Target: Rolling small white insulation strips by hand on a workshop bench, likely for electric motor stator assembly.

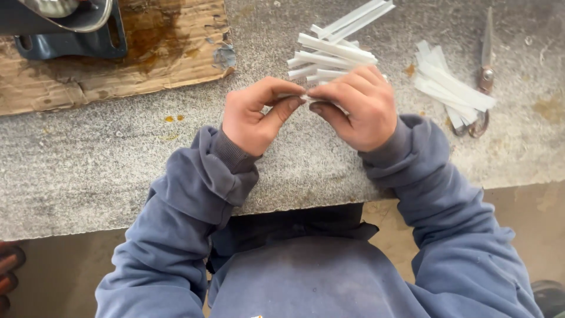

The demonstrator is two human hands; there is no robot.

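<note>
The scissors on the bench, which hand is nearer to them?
Right. The right hand is just left of the scissors, with a pile of white strips between them; the left hand is farther left, beyond the right hand.

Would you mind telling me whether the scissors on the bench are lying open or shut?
Shut, apparently: the scissors show one narrow closed blade, though white strips cover part of the handles.

Grey speckled stone bench (118, 171), rough top, stained orange-brown in spots. Far left corner: torn, stained cardboard (159, 53) lying flat, a dark metal base (70, 41) on it. Far edge, middle: loose heap of white strips (335, 50). Toward the right edge: second strip pile (450, 88), with scissors (484, 76) beside it, partly underneath
</note>
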